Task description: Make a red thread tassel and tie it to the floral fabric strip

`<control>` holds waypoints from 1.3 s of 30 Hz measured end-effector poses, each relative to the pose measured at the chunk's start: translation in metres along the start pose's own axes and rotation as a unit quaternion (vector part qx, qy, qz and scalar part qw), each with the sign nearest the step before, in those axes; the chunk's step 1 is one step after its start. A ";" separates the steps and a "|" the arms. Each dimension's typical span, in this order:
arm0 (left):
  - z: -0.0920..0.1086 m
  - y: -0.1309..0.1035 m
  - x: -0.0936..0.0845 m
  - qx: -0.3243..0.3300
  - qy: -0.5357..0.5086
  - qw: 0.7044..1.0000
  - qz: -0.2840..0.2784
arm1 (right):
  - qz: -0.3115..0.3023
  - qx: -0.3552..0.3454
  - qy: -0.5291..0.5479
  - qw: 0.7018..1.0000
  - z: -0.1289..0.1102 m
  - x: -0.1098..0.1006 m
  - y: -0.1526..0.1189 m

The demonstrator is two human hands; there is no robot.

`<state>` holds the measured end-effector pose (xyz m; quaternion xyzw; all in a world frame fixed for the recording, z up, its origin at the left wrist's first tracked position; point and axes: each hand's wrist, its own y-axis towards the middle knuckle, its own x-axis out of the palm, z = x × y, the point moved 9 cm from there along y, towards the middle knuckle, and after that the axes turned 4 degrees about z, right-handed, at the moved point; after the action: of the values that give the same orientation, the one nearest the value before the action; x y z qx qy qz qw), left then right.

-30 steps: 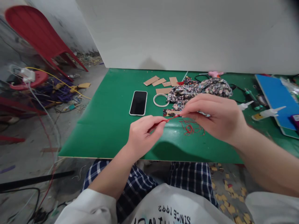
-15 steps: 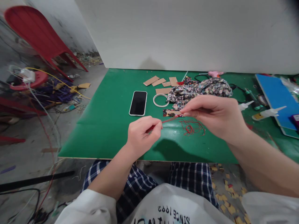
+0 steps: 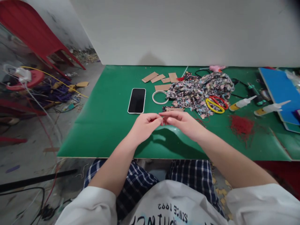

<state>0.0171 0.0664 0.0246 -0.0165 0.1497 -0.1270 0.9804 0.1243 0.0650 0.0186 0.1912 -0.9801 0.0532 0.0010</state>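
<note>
My left hand [image 3: 146, 125] is closed in a pinch on red thread [image 3: 164, 121], over the middle of the green table. Close against its fingertips is my right hand [image 3: 182, 122], fingers bent round the same thread; how firmly they grip it is hidden. A small floral strip with a cardboard piece [image 3: 173, 109] lies just beyond the fingers. More red thread shows past my right wrist, mostly covered by the hand.
On the green table [image 3: 98, 109] lie a phone [image 3: 137, 100], a white ring [image 3: 160, 97], cardboard pieces [image 3: 150, 77], floral cloth [image 3: 203, 89], scissors [image 3: 214, 105], a heap of red threads [image 3: 242, 126], glue bottles [image 3: 269, 108] and a blue board [image 3: 281, 90].
My right hand has moved left and slightly down to meet my left hand, uncovering the scissors and the red thread heap. The thread stretched between the hands is now bunched at the fingertips.
</note>
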 end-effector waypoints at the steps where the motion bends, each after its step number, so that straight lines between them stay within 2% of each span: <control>1: -0.002 0.001 0.002 -0.001 -0.001 1.000 -0.007 | -0.004 0.006 0.008 1.000 0.004 0.005 0.001; 5: -0.008 0.002 0.008 -0.007 -0.017 0.999 -0.031 | 0.043 -0.011 -0.028 0.999 0.005 0.002 0.002; 7: -0.009 0.002 0.009 -0.009 -0.015 0.999 -0.041 | 0.076 -0.034 -0.096 0.992 -0.002 -0.005 0.000; 10: -0.010 0.002 0.010 -0.007 -0.005 0.999 -0.053 | 0.103 -0.090 -0.228 0.964 -0.017 -0.012 -0.004; 14: -0.006 0.001 0.012 0.018 0.013 0.998 -0.060 | 0.086 -0.166 -0.313 0.931 -0.035 -0.009 -0.010; 18: 0.004 -0.003 0.011 0.060 0.063 0.995 -0.054 | 0.072 -0.166 -0.325 0.928 -0.040 -0.009 -0.013; 22: 0.021 -0.009 0.006 0.120 0.128 0.984 -0.026 | 0.059 -0.157 -0.332 0.928 -0.044 -0.007 -0.018; 29: 0.036 -0.016 0.000 0.185 0.182 0.966 0.000 | 0.081 -0.185 -0.348 0.915 -0.055 -0.007 -0.024; 35: 0.053 -0.024 -0.016 0.267 0.172 0.943 0.100 | 0.087 -0.221 -0.374 0.896 -0.065 -0.003 -0.028; 37: 0.054 -0.027 -0.015 0.270 0.158 0.942 0.121 | 0.090 -0.231 -0.390 0.887 -0.070 -0.001 -0.030; 39: 0.048 -0.026 -0.013 0.234 0.136 0.953 0.135 | 0.095 -0.238 -0.409 0.876 -0.074 -0.001 -0.031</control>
<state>0.0128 0.0444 0.0758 0.2512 0.2482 -0.0257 0.9352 0.1352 0.0442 0.0950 0.0957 -0.8896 -0.2645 -0.3599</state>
